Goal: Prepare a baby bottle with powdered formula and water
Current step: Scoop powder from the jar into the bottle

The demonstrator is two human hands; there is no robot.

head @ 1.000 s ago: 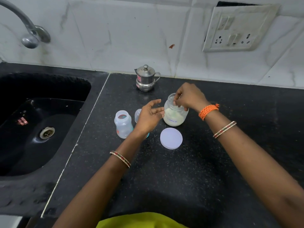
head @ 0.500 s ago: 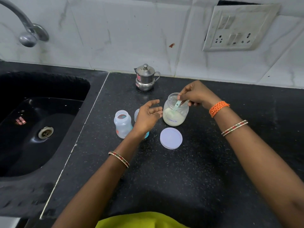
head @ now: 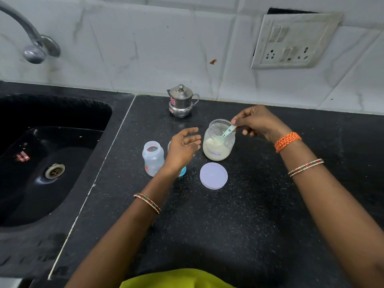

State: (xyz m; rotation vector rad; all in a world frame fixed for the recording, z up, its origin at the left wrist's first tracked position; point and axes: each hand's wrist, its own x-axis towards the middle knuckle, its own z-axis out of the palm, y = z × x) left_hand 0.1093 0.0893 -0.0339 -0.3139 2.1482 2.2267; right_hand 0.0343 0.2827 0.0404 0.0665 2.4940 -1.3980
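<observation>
A clear jar of pale formula powder [head: 218, 148] stands uncapped on the black counter [head: 239, 215]. My right hand [head: 259, 123] pinches the handle of a light green scoop [head: 228, 130] whose bowl is down inside the jar. My left hand [head: 184, 147] hovers open just left of the jar, not touching it. An uncapped, translucent baby bottle [head: 153, 157] stands left of that hand. Behind the left hand only a blue edge of the bottle's teat cap [head: 182, 171] shows. The jar's white lid [head: 213, 176] lies flat in front of the jar.
A small steel lidded pot [head: 181, 101] stands by the back wall. A black sink [head: 47, 154] with a drain fills the left, a tap [head: 31, 44] above it. A switch-and-socket panel [head: 291, 42] hangs on the tiled wall at right.
My right hand has drawn back to the right from over the jar mouth, and the green scoop's handle now shows. The left hand has stayed put.
</observation>
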